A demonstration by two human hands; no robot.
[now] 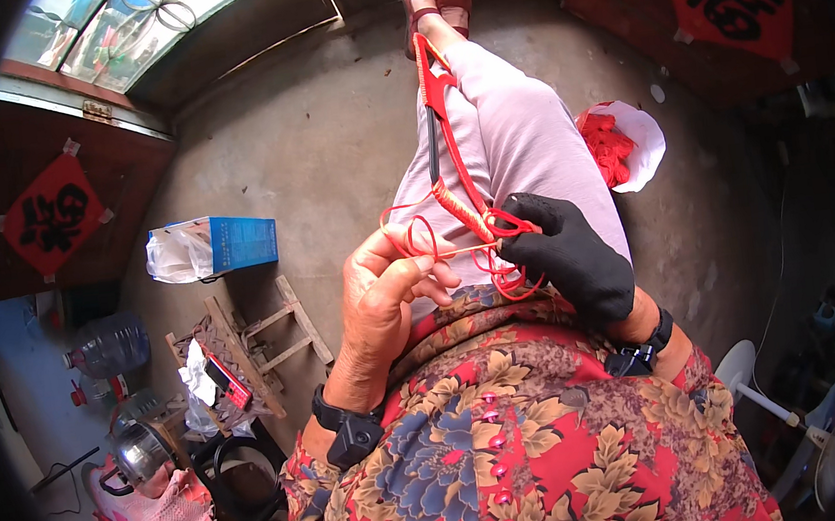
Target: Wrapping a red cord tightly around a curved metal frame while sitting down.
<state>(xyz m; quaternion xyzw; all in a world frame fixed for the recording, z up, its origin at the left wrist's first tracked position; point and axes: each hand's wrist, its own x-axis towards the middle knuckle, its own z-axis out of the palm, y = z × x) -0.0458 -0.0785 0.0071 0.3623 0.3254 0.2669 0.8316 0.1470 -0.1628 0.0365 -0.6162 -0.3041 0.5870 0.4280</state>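
My left hand [366, 301] is bare, its thumb and fingers pinched together on a thin red cord [416, 222] that loops above them. A fine, light-coloured straight piece [467, 250] runs from these fingertips toward my right hand; whether it is a stick or taut cord I cannot tell. My right hand [573, 256], in a black glove, closes on a bunch of red cord loops beside the lower end of a long narrow loop. That long loop [433, 143], with a black side and a red side, lies along my legs. Orange-red cord is wound tightly round its lower section [460, 206].
A white container [642, 143] with red material stands right of my legs. On the left are a blue box [243, 242] holding a plastic bag, a small wooden stool [288, 323], a clear water jug [109, 345] and a metal pot [143, 458]. A white fan [737, 365] stands at lower right.
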